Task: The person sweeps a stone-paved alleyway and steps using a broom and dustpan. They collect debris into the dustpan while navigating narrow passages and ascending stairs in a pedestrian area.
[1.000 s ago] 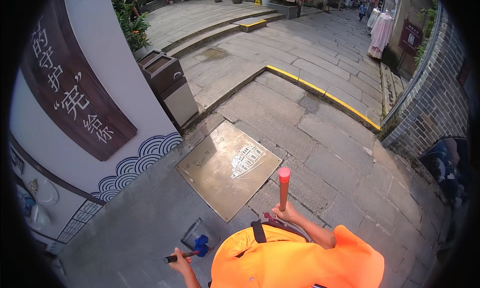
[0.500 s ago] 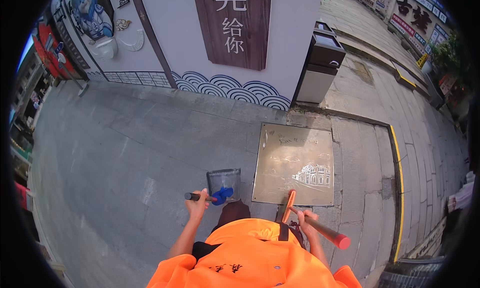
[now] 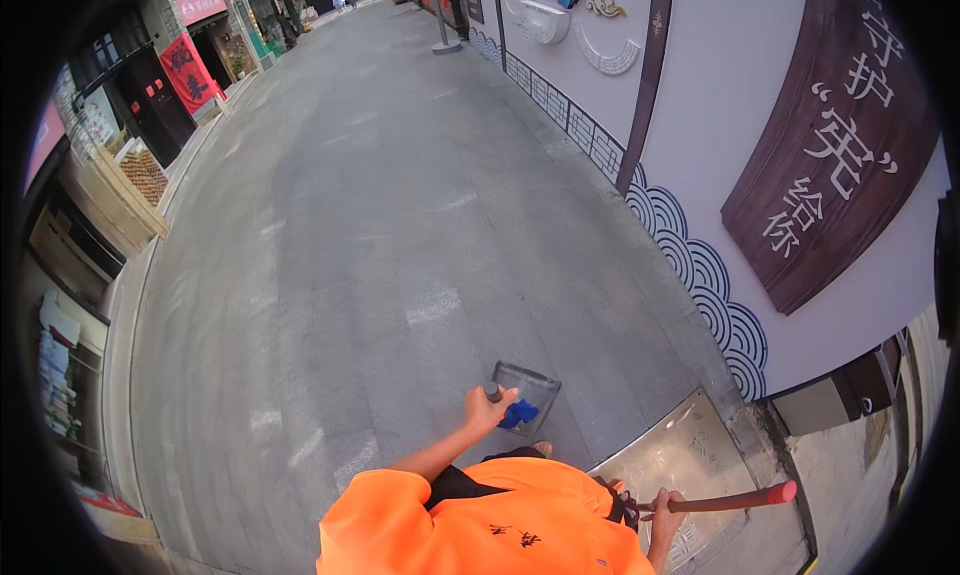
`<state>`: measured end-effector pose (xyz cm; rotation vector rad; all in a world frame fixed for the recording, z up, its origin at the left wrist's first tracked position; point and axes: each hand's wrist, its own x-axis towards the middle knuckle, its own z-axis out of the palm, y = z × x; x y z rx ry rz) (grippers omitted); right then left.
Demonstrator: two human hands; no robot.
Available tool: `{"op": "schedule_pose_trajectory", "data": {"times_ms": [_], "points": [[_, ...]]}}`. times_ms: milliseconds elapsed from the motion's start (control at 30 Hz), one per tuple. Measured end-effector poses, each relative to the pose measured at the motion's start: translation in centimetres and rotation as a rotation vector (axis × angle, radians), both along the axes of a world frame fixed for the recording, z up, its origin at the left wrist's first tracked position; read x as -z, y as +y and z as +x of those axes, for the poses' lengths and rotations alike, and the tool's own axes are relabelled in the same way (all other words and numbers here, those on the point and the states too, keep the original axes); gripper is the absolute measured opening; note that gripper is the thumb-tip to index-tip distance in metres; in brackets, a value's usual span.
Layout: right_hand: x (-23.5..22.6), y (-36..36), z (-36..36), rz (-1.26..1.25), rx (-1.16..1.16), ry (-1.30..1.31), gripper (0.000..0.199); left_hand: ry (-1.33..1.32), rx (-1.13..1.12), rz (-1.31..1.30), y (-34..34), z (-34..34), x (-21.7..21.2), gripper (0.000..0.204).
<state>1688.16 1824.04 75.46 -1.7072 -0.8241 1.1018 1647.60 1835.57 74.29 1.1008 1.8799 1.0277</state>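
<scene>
My left hand (image 3: 484, 413) is closed round the dark upright handle of a long-handled dustpan (image 3: 540, 383). The grey pan is on or just above the paving in front of my feet, and a bright blue piece (image 3: 519, 413) shows beside the handle. At my right side my right hand (image 3: 664, 517) grips the brown shaft of a broom (image 3: 735, 500), whose red-capped end points out to the right. The broom's head is mostly hidden by my orange vest (image 3: 480, 515). Below the shaft lies an engraved metal plate (image 3: 685, 443) set in the ground.
Grey paving (image 3: 350, 225) stretches far ahead. A white wall (image 3: 690, 145) with blue wave patterns and a dark wooden sign (image 3: 830, 155) runs along the right, with a litter bin (image 3: 835, 400) at its corner. Shopfronts and a red banner (image 3: 190, 73) line the left.
The view has swung left along the street, so wall, bin and metal plate now lie further right. Both hands keep their hold; the broom's orange head has slipped mostly out of sight.
</scene>
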Motion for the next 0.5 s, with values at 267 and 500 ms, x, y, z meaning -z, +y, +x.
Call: {"op": "schedule_pose_trajectory", "data": {"times_ms": [267, 500], "points": [[-0.6, 14.0, -3.9, 0.047, -0.347, -0.077, 0.031, -0.045, -0.319, 0.008, 3.2, -4.0, 0.1, 0.038], [1.0, 27.8, -7.2, 0.157, -0.555, -0.195, 0.035, -0.091, -0.566, 0.016, 8.7, -7.0, 0.7, 0.034]]}}
